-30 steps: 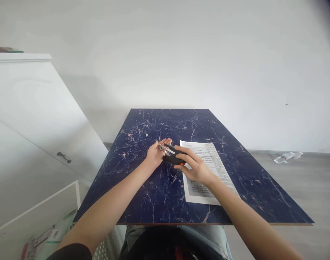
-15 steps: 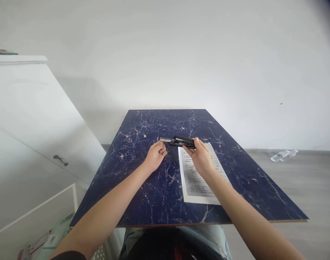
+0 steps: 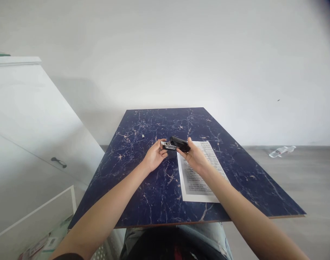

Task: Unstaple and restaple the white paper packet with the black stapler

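A black stapler (image 3: pixel 180 143) is held above the dark blue marbled table (image 3: pixel 137 191), its top part raised from the metal part below. My right hand (image 3: pixel 194 157) grips its right end, thumb on top and fingers beneath. At the metal left end, my left hand (image 3: pixel 155 156) is closed round the stapler, thumb and fingers on both sides. Partly under my right hand and forearm lies a printed sheet of paper (image 3: pixel 187 193). A small pale piece (image 3: pixel 143 136) rests on the table to the left.
A white cabinet (image 3: pixel 45 119) with a dark handle (image 3: pixel 58 162) stands at the left. The white wall (image 3: pixel 165 54) rises behind the table. On the floor at the right lies a clear plastic object (image 3: pixel 282 151). Papers or packets show at the lower left.
The stapler has tilted and moved slightly left with my right hand. Its metal part stuck out to the left before and now sits closer in, with my left hand further round it.
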{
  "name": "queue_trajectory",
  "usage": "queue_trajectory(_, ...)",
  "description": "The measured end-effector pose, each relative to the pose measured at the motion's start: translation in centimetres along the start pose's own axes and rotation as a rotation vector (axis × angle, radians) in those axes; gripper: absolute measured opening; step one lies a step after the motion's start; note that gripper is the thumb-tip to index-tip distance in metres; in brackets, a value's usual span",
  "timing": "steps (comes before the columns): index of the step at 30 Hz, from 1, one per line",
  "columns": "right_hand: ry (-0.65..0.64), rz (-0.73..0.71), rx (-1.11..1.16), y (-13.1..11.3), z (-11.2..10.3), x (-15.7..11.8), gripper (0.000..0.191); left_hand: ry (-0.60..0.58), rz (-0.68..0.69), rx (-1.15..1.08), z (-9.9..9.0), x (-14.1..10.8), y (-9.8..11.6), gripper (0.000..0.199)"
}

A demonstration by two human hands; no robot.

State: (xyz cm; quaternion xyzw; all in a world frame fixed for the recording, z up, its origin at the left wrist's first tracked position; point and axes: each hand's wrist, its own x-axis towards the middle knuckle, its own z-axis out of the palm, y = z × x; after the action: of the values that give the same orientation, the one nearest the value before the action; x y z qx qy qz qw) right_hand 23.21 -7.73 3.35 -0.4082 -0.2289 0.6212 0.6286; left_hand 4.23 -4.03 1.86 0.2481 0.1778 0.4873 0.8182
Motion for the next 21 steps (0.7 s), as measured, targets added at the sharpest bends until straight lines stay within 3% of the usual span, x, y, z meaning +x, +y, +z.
queue_trajectory(5, -0.183, -0.059, -0.133, 0.2, 0.3, -0.8, 0.030, 0.033, 0.031, 0.111, 0.3, -0.2, -0.9, 0.021)
queue_trajectory(15, -0.226, -0.164, -0.290, 0.8, 0.7, -1.2, 0.045, 0.052, 0.106, 0.169, 1.0, -0.7, -1.1, 0.022)
queue_trajectory(17, -0.231, -0.235, -0.444, 0.5, 0.2, -1.0, 0.048, 0.050, 0.108, 0.154, 1.2, -0.8, -1.0, 0.020)
queue_trajectory(21, -0.168, -0.418, -0.969, -0.4, -0.8, -0.7, 0.040, 0.054, 0.112, 0.177, 1.5, -1.0, -0.5, 0.020)
